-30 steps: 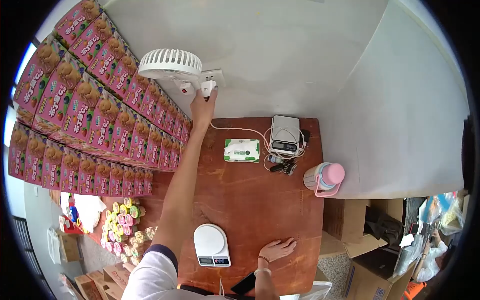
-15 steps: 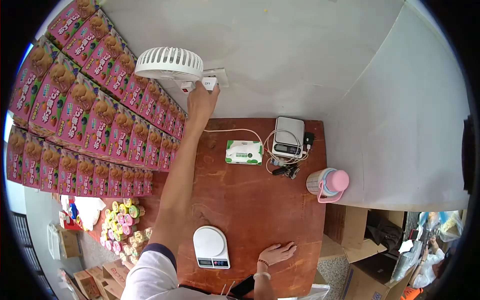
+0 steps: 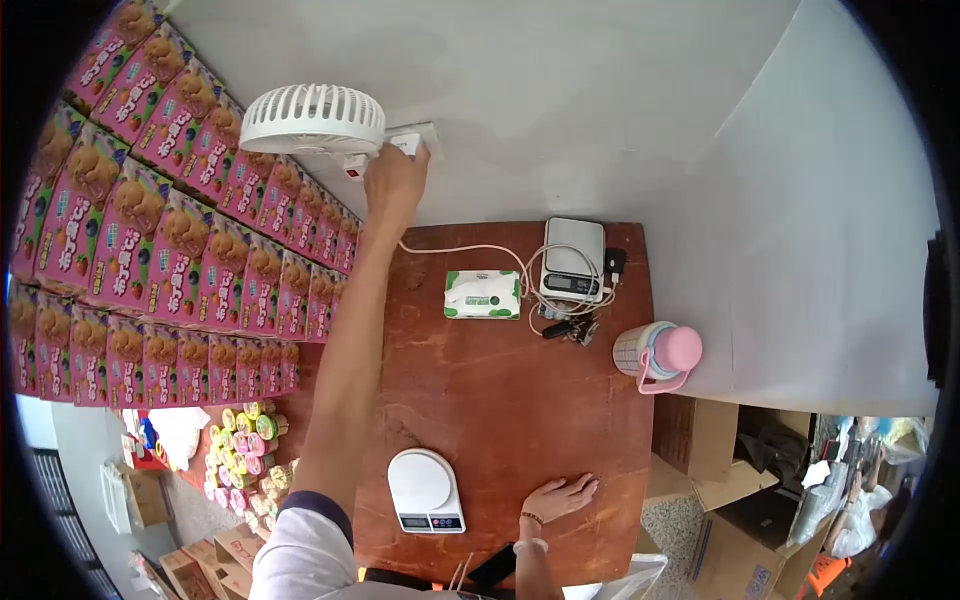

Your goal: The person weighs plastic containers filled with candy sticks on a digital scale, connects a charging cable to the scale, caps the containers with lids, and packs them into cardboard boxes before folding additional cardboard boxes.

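Observation:
My left hand (image 3: 396, 182) reaches up to the wall, its fingers closed around a white plug adapter (image 3: 405, 143) at the wall socket plate (image 3: 428, 138). Just left of it is a white fan (image 3: 312, 120) with a slotted guard. A small white piece with a red switch (image 3: 354, 168) shows below the fan. My right hand (image 3: 560, 497) lies flat on the brown wooden table (image 3: 500, 410), fingers stretched out and holding nothing. Left of that hand stands a white kitchen scale (image 3: 426, 490). A dark phone (image 3: 492, 566) lies near the table's front edge.
Pink snack boxes (image 3: 130, 255) are stacked high on the left. Towards the table's back are a tissue pack (image 3: 483, 295), a silver scale (image 3: 573, 262), a coiled cable and keys. A pink-lidded bottle (image 3: 657, 357) stands at the right edge; cardboard boxes (image 3: 745, 545) are beyond.
The view has shifted a little, so the fan and wall socket appear further up and left. My left fingers now cover more of the adapter. The right hand stays on the table.

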Demonstrator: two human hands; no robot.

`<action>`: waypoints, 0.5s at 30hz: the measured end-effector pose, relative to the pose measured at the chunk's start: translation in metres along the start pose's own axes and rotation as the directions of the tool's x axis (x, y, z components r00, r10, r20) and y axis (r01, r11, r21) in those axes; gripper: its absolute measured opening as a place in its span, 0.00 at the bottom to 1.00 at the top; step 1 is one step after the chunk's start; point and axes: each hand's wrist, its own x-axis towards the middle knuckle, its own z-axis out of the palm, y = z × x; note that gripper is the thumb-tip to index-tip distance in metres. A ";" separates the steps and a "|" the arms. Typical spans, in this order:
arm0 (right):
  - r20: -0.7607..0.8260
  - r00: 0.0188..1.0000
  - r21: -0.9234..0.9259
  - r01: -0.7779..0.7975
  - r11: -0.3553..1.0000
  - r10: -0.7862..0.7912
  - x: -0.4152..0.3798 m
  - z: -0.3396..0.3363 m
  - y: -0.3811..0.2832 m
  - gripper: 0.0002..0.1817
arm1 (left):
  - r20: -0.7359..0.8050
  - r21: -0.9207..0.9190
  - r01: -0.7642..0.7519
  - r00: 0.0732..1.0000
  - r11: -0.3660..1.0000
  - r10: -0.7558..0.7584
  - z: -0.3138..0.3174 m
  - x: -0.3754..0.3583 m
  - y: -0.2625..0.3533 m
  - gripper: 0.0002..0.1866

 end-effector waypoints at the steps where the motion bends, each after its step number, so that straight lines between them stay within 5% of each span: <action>1: -0.018 1.000 0.002 0.015 1.000 -0.015 0.000 0.000 0.001 0.32 | -0.014 0.016 0.011 1.000 1.000 -0.010 0.006 0.006 -0.001 0.32; 4: -0.039 0.999 0.025 0.004 1.000 -0.003 0.001 0.000 -0.001 0.32 | -0.100 0.023 -0.023 0.995 0.999 0.025 0.018 -0.002 -0.005 0.34; 8: -0.071 0.997 0.028 0.034 0.999 -0.032 0.001 -0.001 0.001 0.31 | -0.003 0.060 -0.009 1.000 0.998 0.009 0.007 0.001 -0.004 0.35; 11: -0.062 0.998 0.029 0.021 0.999 -0.019 0.001 -0.003 0.000 0.31 | -0.192 0.376 -0.158 0.951 0.913 0.244 -0.012 -0.037 0.007 0.32; 13: -0.061 0.998 0.024 0.018 1.000 -0.016 0.002 -0.006 -0.002 0.31 | -0.262 0.269 -0.453 0.815 0.850 0.517 -0.038 -0.088 0.040 0.25; 15: -0.081 0.997 0.028 0.020 0.999 -0.018 0.002 -0.005 -0.003 0.31 | 0.070 -0.264 -0.484 0.853 0.835 0.516 -0.015 -0.141 0.065 0.19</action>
